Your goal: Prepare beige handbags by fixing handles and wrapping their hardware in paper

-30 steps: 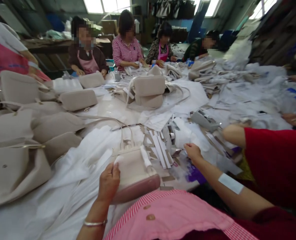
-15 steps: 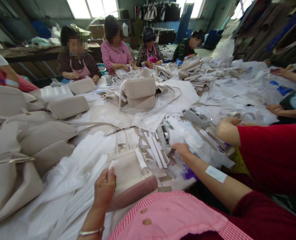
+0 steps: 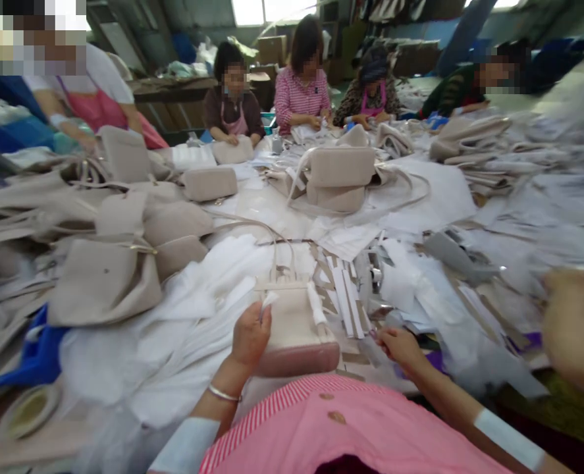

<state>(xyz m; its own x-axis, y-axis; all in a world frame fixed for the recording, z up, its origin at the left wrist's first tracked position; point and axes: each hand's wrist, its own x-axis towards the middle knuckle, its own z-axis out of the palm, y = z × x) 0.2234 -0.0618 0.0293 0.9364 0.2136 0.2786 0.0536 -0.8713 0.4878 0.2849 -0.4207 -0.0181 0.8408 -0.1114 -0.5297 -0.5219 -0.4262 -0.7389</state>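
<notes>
A beige handbag (image 3: 292, 309) with a dusty-pink base lies in front of me, its thin straps stretching away across the table. At its left edge, my left hand (image 3: 252, 334) is closed on the bag, thumb on top beside a bit of white wrapping. White wrapping (image 3: 316, 303) also covers a part along the bag's right side. To the right of the bag, my right hand (image 3: 399, 349) is in a pinch; something small and purplish shows at its fingertips, too small to name. Beyond it sit a grey tape dispenser (image 3: 373, 270) and a pile of white and brown strips (image 3: 347, 296).
Beige bags (image 3: 106, 280) are heaped at left, near a blue tape dispenser (image 3: 27, 352) and a tape roll (image 3: 29, 411). Another bag (image 3: 341, 168) stands mid-table. A second grey dispenser (image 3: 462, 257) lies right. A neighbour's blurred arm (image 3: 575, 329) reaches in from the right; several people work opposite.
My view has swung left. My right hand has drawn back towards me from beside the grey tape dispenser. My left hand stays on the handbag.
</notes>
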